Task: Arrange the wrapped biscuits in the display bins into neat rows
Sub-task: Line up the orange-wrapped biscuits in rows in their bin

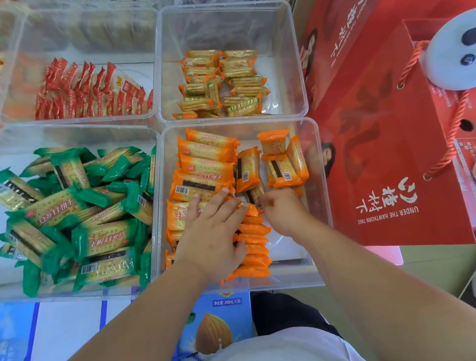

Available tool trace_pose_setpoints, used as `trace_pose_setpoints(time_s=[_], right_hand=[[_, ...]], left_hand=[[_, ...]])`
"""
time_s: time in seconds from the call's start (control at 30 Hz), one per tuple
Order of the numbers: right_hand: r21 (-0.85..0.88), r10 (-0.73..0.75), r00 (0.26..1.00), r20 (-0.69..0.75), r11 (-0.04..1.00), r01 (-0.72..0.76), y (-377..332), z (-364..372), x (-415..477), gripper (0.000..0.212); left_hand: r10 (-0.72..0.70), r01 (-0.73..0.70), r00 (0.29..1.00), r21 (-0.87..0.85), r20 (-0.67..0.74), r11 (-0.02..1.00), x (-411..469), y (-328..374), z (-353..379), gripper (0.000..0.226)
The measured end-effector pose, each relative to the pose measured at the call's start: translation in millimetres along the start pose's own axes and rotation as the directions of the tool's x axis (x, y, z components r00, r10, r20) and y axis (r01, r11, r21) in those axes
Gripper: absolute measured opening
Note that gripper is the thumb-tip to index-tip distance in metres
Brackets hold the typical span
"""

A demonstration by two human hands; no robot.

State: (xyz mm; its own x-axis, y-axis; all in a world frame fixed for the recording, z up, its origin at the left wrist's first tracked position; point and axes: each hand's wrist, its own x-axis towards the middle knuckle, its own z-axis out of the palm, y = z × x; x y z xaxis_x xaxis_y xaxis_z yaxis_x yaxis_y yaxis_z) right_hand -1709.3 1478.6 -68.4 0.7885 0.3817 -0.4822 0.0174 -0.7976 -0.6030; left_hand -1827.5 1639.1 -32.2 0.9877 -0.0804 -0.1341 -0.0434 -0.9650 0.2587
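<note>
Starting at the bottom of the frame: an almond-print carton (214,327) sits below the bins, between the person's forearms.

Near right bin (324,189), clear plastic, centre of frame: holds the orange packs (204,166).
- One row stands on edge at the bin's lower middle, packed tight.
- Flat packs overlap in a column along the bin's left wall.
- A loose group at the bin's upper right stands at mixed angles, not aligned.

Left hand (210,233): grip spread, fingers straight, palm down on the flat packs and touching the on-edge row.

Right hand (282,211): grip curled, fingertips pinching the lower end of one tilted orange pack just above the row. Both hands are inside the same bin, close together.

Near left bin (150,142), lower left of frame: green packs (87,213) heaped in disorder, lying at all angles.

Far right bin (225,14), upper centre: yellow packs (220,82) in two rough columns, several skewed.

Far left bin (25,38), upper left: red packs (86,90) standing on edge in leaning rows.

Right of frame: red gift bags (373,136) with rope handles stand just beside the two right-hand bins.
</note>
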Motion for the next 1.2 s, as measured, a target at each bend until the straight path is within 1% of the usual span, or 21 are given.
trace_pose_setpoints(time_s=[0.07,0.2,0.3,0.4,0.47,0.53,0.57,0.6,0.67,0.7,0.73,0.77,0.8,0.87,0.93,1.03,1.13,1.2], right_hand=[[0.022,0.001,1.0,0.008,1.0,-0.001,-2.6,-1.1,-2.1,0.027],[0.012,-0.036,0.998,0.054,0.999,0.036,-5.9,-3.1,-7.9,0.026],[-0.101,-0.038,0.998,0.058,0.994,0.043,-4.3,-6.3,-13.1,0.027],[-0.181,-0.097,0.995,0.001,0.979,0.095,-3.7,-9.9,-22.3,0.019],[-0.189,-0.123,0.989,-0.081,0.976,0.106,-5.3,-14.0,-31.9,0.012],[-0.181,-0.128,0.978,-0.166,0.979,0.097,-6.8,-17.8,-40.1,0.011],[-0.197,-0.132,0.974,-0.186,0.976,0.094,-7.0,-19.1,-43.5,0.006],[-0.21,-0.144,0.97,-0.198,0.972,0.101,-8.0,-19.6,-47.2,0.006],[-0.212,-0.165,0.964,-0.207,0.97,0.12,-11.4,-20.2,-52.8,0.034],[-0.207,-0.176,0.96,-0.217,0.97,0.131,-12.9,-21.7,-53.7,0.044],[-0.206,-0.192,0.954,-0.23,0.968,0.145,-15.2,-23.7,-53.6,0.047],[-0.22,-0.21,0.95,-0.232,0.962,0.159,-16.3,-25.7,-50.8,0.044],[-0.243,-0.234,0.947,-0.222,0.953,0.179,-17.4,-28.1,-46.6,0.038],[-0.303,-0.295,0.943,-0.156,0.923,0.238,-21.4,-32.0,-36.8,0.027],[-0.337,-0.333,0.939,-0.087,0.897,0.287,-26.5,-32.3,-26.7,0.026],[-0.318,-0.288,0.957,-0.018,0.909,0.268,-35.6,-31.2,-11.2,0.028],[-0.284,-0.197,0.973,0.124,0.932,0.225,-45.2,-29.7,-0.3,0.022],[-0.284,-0.154,0.97,0.186,0.937,0.203,-50.1,-28.6,3.6,0.026]], left_hand=[[0.0,0.0,1.0,-0.007,-0.012,1.0,0.2,0.4,0.3,0.065],[0.01,-0.01,1.0,-0.005,-0.026,1.0,0.2,-0.8,1.6,0.064],[0.01,-0.011,1.0,-0.006,-0.024,1.0,-0.1,-0.9,2.6,0.065],[0.009,-0.009,1.0,-0.013,-0.028,1.0,0.0,-1.0,2.7,0.065],[0.014,-0.014,0.999,-0.007,-0.034,1.0,0.3,-0.8,2.6,0.065],[0.018,-0.019,0.999,-0.015,-0.035,1.0,0.4,-0.5,2.5,0.064],[0.017,-0.018,0.999,-0.016,-0.03,1.0,0.7,-0.6,2.7,0.063],[0.016,-0.016,1.0,-0.011,-0.023,1.0,0.6,-0.9,2.9,0.062],[0.013,-0.013,1.0,0.005,-0.009,1.0,0.8,-1.6,3.7,0.059],[0.013,-0.013,1.0,0.009,-0.004,1.0,0.7,-1.9,4.1,0.058],[0.014,-0.014,1.0,0.012,0.002,1.0,0.9,-2.0,4.3,0.057],[0.016,-0.016,1.0,0.014,0.007,1.0,0.9,-1.8,4.5,0.057],[0.017,-0.017,1.0,0.018,0.01,1.0,1.0,-1.5,4.5,0.057],[0.014,-0.015,1.0,0.02,0.009,1.0,0.8,-1.1,4.7,0.057],[0.011,-0.011,1.0,0.027,0.009,1.0,0.5,-1.3,4.7,0.056],[0.006,-0.007,1.0,0.043,0.022,0.999,0.4,-1.9,4.5,0.057],[0.007,-0.008,1.0,0.041,0.011,0.999,-0.1,-1.4,5.6,0.06],[0.0,0.0,1.0,0.034,-0.01,0.999,-0.4,-1.0,6.8,0.066]])
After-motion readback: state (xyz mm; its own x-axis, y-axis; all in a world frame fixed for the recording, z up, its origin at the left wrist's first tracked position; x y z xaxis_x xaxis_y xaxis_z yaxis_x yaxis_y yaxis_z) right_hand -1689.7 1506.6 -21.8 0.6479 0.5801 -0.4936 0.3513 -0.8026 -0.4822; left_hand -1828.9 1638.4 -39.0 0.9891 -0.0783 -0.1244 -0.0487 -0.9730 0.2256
